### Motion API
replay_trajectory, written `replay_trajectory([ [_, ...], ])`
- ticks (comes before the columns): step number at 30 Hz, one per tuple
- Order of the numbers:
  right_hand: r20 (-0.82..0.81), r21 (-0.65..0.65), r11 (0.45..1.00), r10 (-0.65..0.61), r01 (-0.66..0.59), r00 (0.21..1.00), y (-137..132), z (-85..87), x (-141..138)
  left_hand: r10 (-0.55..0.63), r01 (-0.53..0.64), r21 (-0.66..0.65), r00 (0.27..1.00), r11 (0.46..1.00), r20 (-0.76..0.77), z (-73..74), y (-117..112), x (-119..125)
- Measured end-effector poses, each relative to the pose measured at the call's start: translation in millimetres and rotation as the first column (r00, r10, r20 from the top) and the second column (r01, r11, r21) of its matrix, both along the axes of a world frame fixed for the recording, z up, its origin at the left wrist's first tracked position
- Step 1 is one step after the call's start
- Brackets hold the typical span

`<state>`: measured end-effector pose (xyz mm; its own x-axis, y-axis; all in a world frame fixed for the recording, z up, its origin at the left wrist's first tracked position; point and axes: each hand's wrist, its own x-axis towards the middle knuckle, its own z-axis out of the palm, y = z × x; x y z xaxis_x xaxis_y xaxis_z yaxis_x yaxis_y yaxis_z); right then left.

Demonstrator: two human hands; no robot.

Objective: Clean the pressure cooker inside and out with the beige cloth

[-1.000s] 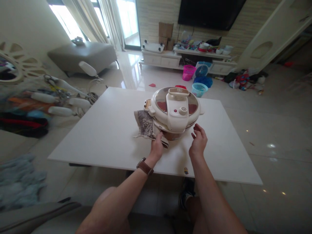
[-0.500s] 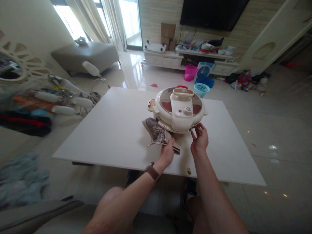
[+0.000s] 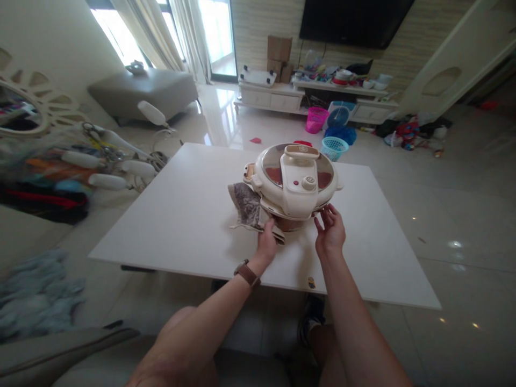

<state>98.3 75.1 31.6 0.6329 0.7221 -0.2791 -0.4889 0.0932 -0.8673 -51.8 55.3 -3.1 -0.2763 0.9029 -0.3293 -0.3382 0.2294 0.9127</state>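
Note:
A cream electric cooker (image 3: 299,188) with a glass-windowed lid, a top handle and a front knob sits on the white table (image 3: 193,204). My left hand (image 3: 266,243) is closed on a folded brown-and-beige cloth (image 3: 246,207), which fans out at the cooker's front left, close to its base. At the front right, my right hand (image 3: 331,232) has its fingers curled up under the cooker's lower rim, palm facing inward; the fingertips are partly hidden there. A small sticker (image 3: 311,282) shows near the table's front edge.
Beyond the table stand a light-blue basket (image 3: 334,148), a pink basket (image 3: 316,119) and a white TV cabinet (image 3: 258,98) loaded with items. A lamp with white shades (image 3: 139,168) is close by the table's left side. A grey bench (image 3: 149,91) is by the window.
My left hand has moved left and slightly away from me with the cloth, swinging it further to the cooker's left. My right hand stays at the rim.

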Motion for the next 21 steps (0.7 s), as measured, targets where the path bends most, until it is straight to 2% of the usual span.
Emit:
replay_trajectory([
  [5,-0.002,-0.012,1.0,0.0,0.0,1.0,1,1.2,-2,-0.249,0.25,0.01,0.967,0.968,-0.052,-3.2,-49,38],
  [11,-0.017,-0.026,1.0,0.004,-0.004,1.0,-1,4.9,1,-0.438,0.446,0.073,0.893,0.892,-0.105,3.5,-70,49],
  [15,-0.013,-0.029,0.999,0.019,-0.019,1.0,-2,5.3,5,-0.471,0.479,0.072,0.876,0.875,-0.104,10.1,-75,49],
  [21,-0.007,-0.027,0.999,0.042,-0.042,0.999,-3,2.8,11,-0.396,0.399,0.039,0.915,0.916,-0.075,8.8,-68,54],
])
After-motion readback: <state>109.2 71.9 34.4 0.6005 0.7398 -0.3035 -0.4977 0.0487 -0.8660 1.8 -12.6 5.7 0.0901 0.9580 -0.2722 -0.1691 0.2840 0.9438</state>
